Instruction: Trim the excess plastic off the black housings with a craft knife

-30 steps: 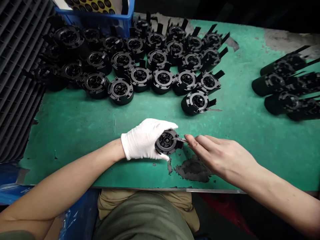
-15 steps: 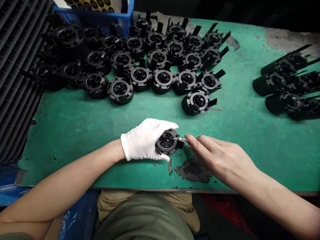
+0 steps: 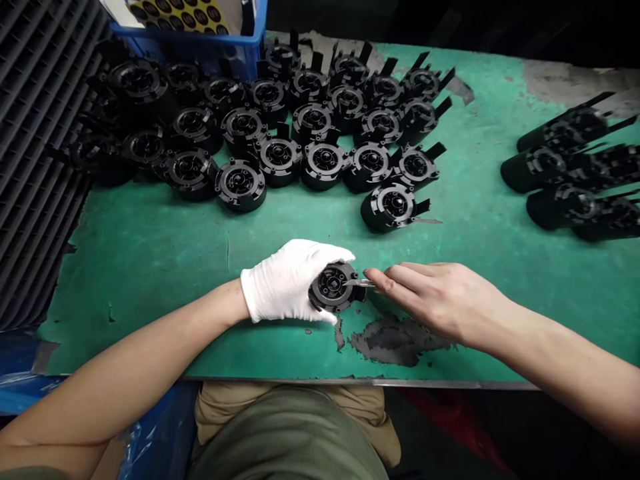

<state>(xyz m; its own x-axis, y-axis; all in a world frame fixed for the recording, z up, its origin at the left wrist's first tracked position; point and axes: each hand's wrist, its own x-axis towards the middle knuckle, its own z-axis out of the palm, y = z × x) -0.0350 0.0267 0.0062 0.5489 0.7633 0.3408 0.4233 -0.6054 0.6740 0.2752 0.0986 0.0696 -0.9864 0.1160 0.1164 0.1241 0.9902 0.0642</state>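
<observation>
My left hand [image 3: 285,280], in a white glove, is wrapped round a black round plastic housing [image 3: 333,287], thumb and fingers on opposite sides of its rim. The ringed face of the housing, with small holes and posts, points up at me. My bare right hand [image 3: 435,297] is closed on a slim metal craft knife [image 3: 361,283]. Its pointed blade reaches over the face of the housing, close to the centre; whether the tip touches, I cannot tell. Most of the knife's handle is hidden in my fingers.
Several similar black housings [image 3: 240,183] stand in rows across the back of the green table [image 3: 165,233]. Taller black cylinders [image 3: 543,163] stand at the right. A blue bin [image 3: 200,50] with yellow sticker sheets sits behind, and a dark ribbed panel [image 3: 35,167] rises at the left.
My right hand has moved slightly up and turned, so the knife lies flatter and its tip is nearer the housing's centre. My left hand holds the housing almost still.
</observation>
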